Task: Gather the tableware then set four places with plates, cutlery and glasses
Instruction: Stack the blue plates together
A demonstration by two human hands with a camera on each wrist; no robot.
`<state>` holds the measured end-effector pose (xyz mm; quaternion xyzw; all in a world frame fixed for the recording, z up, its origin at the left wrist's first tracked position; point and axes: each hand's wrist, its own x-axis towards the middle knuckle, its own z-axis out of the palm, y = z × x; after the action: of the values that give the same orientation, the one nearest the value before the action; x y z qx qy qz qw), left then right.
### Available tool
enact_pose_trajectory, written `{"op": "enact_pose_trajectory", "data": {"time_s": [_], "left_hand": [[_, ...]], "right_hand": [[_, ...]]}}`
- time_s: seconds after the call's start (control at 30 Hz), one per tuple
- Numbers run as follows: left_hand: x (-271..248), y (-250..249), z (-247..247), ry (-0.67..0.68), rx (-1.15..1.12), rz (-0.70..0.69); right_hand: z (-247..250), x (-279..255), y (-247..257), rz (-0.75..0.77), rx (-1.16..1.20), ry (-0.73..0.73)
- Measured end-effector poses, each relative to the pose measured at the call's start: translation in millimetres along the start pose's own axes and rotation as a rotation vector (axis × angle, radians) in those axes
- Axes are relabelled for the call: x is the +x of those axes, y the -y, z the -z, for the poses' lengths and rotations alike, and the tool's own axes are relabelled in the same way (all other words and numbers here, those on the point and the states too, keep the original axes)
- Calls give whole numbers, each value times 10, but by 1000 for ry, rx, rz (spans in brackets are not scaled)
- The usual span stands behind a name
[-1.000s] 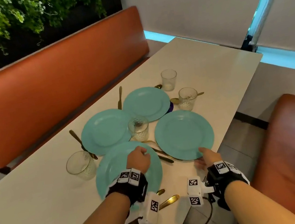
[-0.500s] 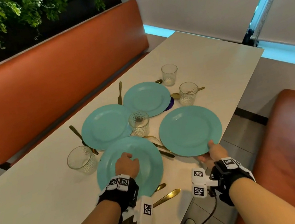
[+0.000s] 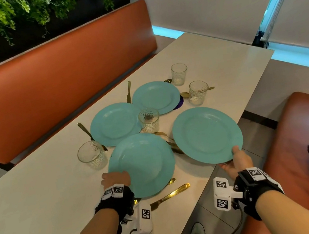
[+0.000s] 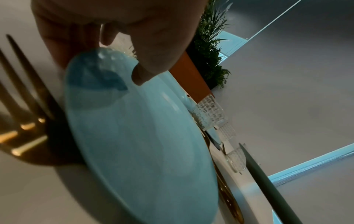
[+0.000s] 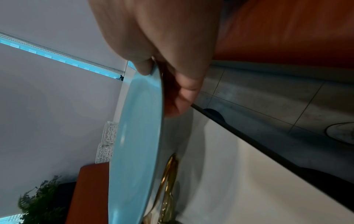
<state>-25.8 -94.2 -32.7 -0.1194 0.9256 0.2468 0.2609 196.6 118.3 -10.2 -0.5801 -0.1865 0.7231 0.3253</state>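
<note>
Though rim-pinched — plate (image 3: 206,134) overhanging table (image 3: 222,60)

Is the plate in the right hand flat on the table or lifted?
Lifted. The right hand pinches the plate at its near rim, fingers underneath; the right wrist view shows a gap between it and the table.

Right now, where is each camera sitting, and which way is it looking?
Head: worn on the head, looking forward and down at the table; both forearms show, the left hand and right hand each gripping a teal plate.
Left wrist: on the left wrist, looking along the hand at the near plate.
Right wrist: on the right wrist, looking along the fingers pinching the right plate.
Shared: each held plate also appears in the head view.
</note>
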Motion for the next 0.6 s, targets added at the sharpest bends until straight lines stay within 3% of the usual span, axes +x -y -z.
{"op": "enact_pose_trajectory", "data": {"time_s": [0.17, 0.4, 0.6], "left_hand": [[-48, 27, 25, 25, -175, -21], [-264, 119, 122, -49, -374, -220], [-534, 161, 324, -84, -610, -297]], "right_hand": [[63, -73, -71, -10, -50, 14], [50, -267, -155, -18, -81, 80], [-19, -446, -210, -33, -73, 148]]}}
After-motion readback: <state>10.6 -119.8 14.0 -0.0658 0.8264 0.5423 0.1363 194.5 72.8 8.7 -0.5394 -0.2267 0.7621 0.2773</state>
